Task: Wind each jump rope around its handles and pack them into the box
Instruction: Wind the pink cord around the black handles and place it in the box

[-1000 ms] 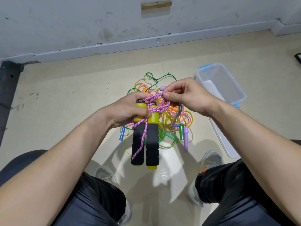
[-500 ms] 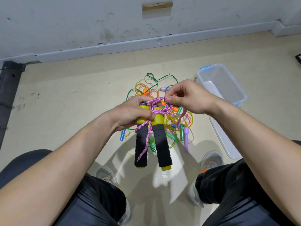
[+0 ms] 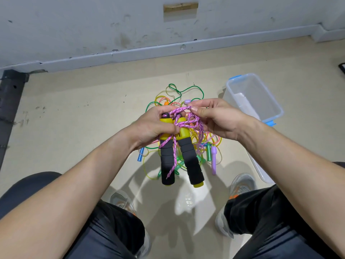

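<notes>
The person sits over the floor with the pair of handles (image 3: 179,161) held up in front of them, between the knees and the heap of other ropes (image 3: 173,94) lying on the floor beyond. The left hand (image 3: 155,126) is curled round the yellow tops of both handles, thumb across the front, clamping them side by side while the black foam ends hang down and splay a little apart. The right hand (image 3: 214,118) pinches the pink braided rope (image 3: 183,121) between thumb and forefinger, just past the handle tops, with a few slack loops draped beside the right handle and one loose tail dangling between the two. I'd say the rope is light and quite limp, soft enough to bend tightly but ready to slip off if the tension drops. The foam looks grippy and a bit squashy, so the turns ought to bite better there than on the smooth yellow plastic. The sensible hold is where the left hand already has it, at the tops, leaving the foam free for winding. The clear box (image 3: 248,86) with blue clips stands at the far right, open, and I can see nothing in it. What looks like its lid (image 3: 259,171) lies just near of it.
</notes>
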`<state>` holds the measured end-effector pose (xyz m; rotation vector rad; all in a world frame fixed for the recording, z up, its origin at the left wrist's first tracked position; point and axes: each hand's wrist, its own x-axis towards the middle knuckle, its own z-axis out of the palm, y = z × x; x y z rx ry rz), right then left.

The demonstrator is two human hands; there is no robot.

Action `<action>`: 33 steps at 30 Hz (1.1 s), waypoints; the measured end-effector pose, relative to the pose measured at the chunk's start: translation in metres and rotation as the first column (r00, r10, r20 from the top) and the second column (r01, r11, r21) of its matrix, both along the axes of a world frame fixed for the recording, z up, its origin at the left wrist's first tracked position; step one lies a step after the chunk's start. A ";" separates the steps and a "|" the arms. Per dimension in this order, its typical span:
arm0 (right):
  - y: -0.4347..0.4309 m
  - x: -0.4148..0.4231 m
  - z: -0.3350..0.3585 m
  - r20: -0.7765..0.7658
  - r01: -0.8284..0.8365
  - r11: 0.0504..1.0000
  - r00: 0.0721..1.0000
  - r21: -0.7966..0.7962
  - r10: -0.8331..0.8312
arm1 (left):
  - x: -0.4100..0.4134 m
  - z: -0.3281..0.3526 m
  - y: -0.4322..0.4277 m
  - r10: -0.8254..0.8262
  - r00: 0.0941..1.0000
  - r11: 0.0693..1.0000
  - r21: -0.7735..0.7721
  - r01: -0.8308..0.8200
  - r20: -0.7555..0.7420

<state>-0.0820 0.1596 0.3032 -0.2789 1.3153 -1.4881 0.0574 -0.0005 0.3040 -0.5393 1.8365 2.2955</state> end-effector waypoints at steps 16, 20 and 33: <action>-0.001 0.004 0.024 -0.529 -0.249 0.960 0.802 0.125 0.277 | 0.003 -0.007 -0.005 -0.018 0.996 0.999 0.044 0.014 0.092; -0.004 0.006 0.032 -0.824 -0.218 0.926 0.425 0.308 0.374 | 0.003 -0.006 -0.005 -0.036 0.995 0.999 0.026 0.033 0.096; -0.010 0.021 0.019 -0.769 -0.005 0.788 -0.224 0.616 0.599 | -0.006 -0.014 0.000 0.094 0.976 0.936 -0.352 -0.018 0.197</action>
